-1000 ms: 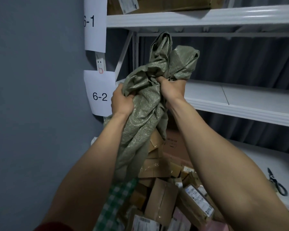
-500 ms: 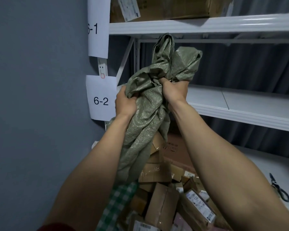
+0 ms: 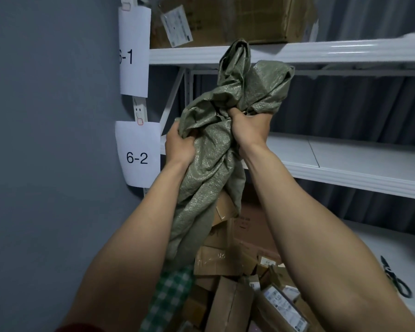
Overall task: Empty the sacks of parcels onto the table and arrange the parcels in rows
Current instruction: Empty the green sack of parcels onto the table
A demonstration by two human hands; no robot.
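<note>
Grey wall w/ white shelves (image 3: 321, 53) behind; both arms up. Left hand (image 3: 179, 146) and right hand (image 3: 248, 127) each fisted tight on the bunched sack (image 3: 211, 164), held high, mouth down over the parcels (image 3: 228, 271) heaped below. Sack looks near empty. Best bet: keep grip on the bottom corners, shake straight up so stragglers drop onto the pile, not off the edge near the scissors (image 3: 397, 281).

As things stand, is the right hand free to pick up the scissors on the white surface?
Probably not yet. The right hand is clenched on the raised green sack, as is the left hand. The scissors lie unobstructed far below, beside the right forearm; it must let go first.
</note>
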